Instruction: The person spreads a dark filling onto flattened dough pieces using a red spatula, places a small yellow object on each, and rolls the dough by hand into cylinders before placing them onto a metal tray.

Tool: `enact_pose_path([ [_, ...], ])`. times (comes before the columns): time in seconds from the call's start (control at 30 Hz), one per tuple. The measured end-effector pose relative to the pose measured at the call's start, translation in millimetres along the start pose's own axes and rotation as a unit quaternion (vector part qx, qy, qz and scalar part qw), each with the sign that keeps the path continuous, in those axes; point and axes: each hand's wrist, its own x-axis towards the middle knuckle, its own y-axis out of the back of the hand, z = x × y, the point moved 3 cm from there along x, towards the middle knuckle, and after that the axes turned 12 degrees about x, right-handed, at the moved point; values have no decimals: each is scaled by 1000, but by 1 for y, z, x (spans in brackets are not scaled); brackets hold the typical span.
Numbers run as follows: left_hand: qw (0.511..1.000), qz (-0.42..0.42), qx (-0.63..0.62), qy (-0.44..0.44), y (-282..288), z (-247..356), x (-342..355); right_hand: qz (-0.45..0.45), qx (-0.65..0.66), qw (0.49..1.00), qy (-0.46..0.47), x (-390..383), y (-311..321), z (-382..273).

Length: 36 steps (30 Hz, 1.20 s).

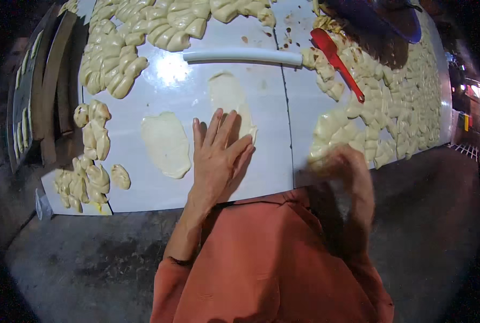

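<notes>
White table (143, 194): L fingers (218, 126) flat on dough (230, 99).

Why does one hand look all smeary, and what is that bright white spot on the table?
Head view: the right hand is blurred by fast motion, while the left hand on the flattened dough is sharp; the white spot is lamp glare on the shiny table; edges bend from the fisheye lens.

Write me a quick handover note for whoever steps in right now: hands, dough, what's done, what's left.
Left hand: flat, fingers spread, pressing the lower end of a flattened dough strip on the white table.
Right hand: motion-blurred at the table's near edge by the dough pieces on the right; grip unclear.
Done: a second flattened piece lies to the left; shaped pieces piled far left.
Left: both flattened pieces remain unshaped. White roller and red scraper lie beyond.
</notes>
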Motion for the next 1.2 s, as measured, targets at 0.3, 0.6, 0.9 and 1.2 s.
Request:
enact_pose_path([
  [0.3,998,10,13,61,4,-18,-25,160,-695,691,-119,-23,375,77],
  [0.6,998,8,12,55,-12,-9,-22,29,-576,814,77,-25,73,15],
  [0.9,997,-6,5,81,-8,-2,-24,-161,-709,492,478,48,-87,68],
  [1.2,996,-44,26,75,-8,-5,-34,-180,-696,523,457,55,-76,53],
])
